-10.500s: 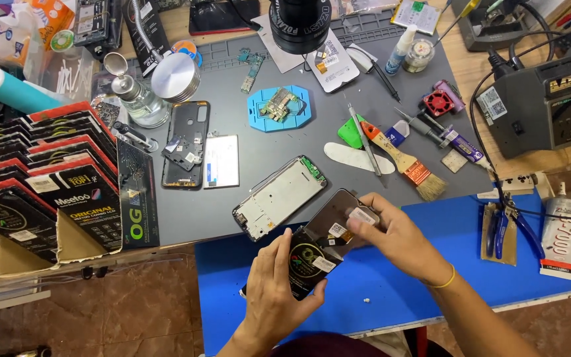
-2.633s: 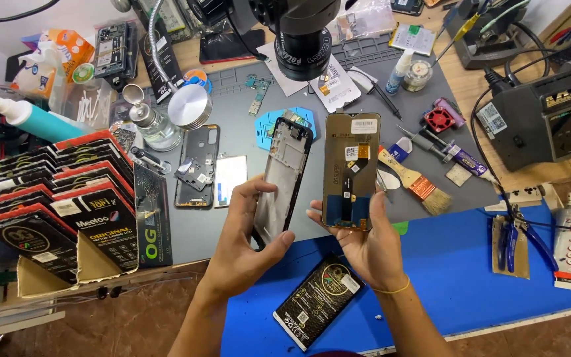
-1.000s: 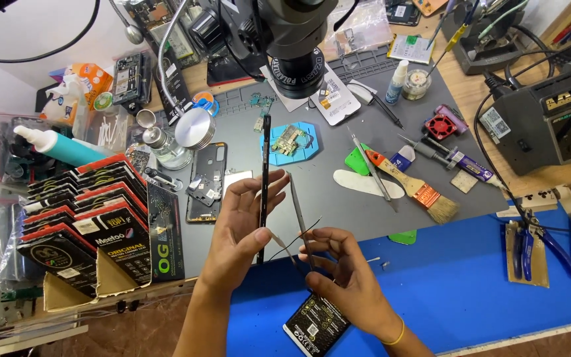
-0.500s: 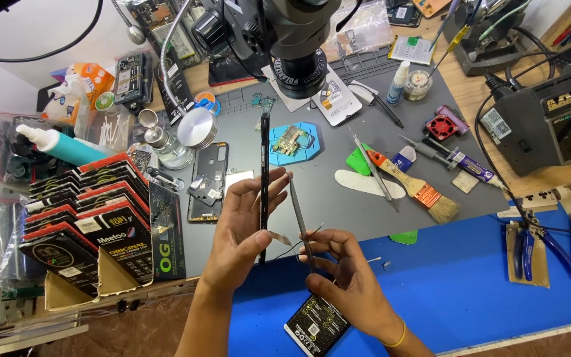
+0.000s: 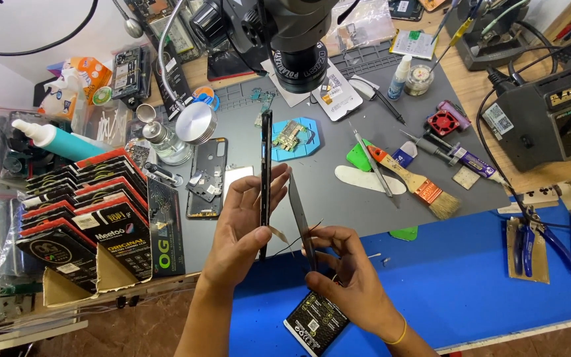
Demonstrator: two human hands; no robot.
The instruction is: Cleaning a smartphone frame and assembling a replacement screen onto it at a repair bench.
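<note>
Head view looks down on a phone-repair bench. Left hand (image 5: pixel 246 228) grips a phone frame (image 5: pixel 266 175) edge-on and upright, fingers wrapped round its lower part, above the seam where the grey mat (image 5: pixel 338 198) meets the blue mat (image 5: pixel 470 277). Right hand (image 5: pixel 351 277) pinches a thin display panel (image 5: pixel 301 218), also edge-on, tilted slightly and just beside the frame without touching it; thin flex strips hang between the two.

As for progress: the two parts are apart and held side by side, so the screen appears separated from its frame, or not yet seated in it; which of the two I cannot tell. A black battery (image 5: pixel 316 322) lies on the blue mat near the right wrist, outside the phone, so reassembly looks far from done. Farther left, another opened phone (image 5: pixel 206 177) lies on the grey mat. To the right lie a brush (image 5: pixel 418 185) and a white pry tool (image 5: pixel 368 180); a microscope head (image 5: pixel 302 46) hangs at the far side.
</note>
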